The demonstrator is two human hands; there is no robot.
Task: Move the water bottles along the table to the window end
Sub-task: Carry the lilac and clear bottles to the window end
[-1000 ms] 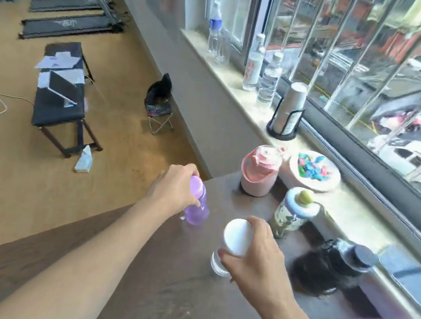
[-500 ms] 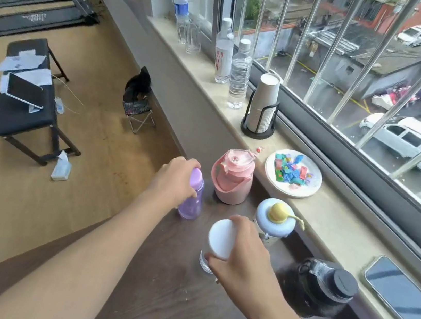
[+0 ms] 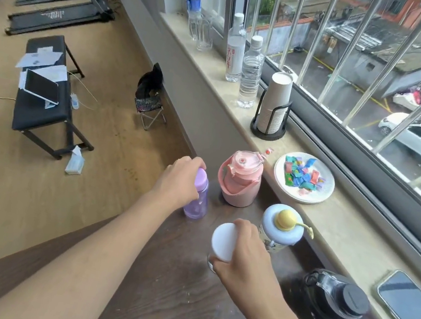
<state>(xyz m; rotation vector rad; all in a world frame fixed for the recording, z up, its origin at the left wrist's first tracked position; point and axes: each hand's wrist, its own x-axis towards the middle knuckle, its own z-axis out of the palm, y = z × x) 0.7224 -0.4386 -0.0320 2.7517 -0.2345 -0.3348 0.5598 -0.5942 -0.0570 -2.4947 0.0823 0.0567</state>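
My left hand [image 3: 177, 181] grips a small purple bottle [image 3: 197, 204] that stands near the far edge of the dark wooden table [image 3: 157, 300]. My right hand [image 3: 246, 261] holds a clear bottle with a white lid [image 3: 222, 241] near the table's middle. A pink jug [image 3: 240, 182] stands just right of the purple bottle. A pale blue bottle with a yellow knob [image 3: 281, 227] is beside my right hand. A black jug [image 3: 332, 301] sits nearer to me by the sill.
The window sill [image 3: 342, 232] runs along the right, carrying a plate of coloured sweets [image 3: 303, 182], a paper cup holder [image 3: 274, 109], plastic water bottles [image 3: 251, 73] and a phone [image 3: 410, 309]. Beyond the table's far edge the floor drops away, with a black bench [image 3: 42, 98].
The camera has tilted and drawn closer to the window. Both hands stay on their bottles, which have shifted slightly toward the pink jug and the sill.
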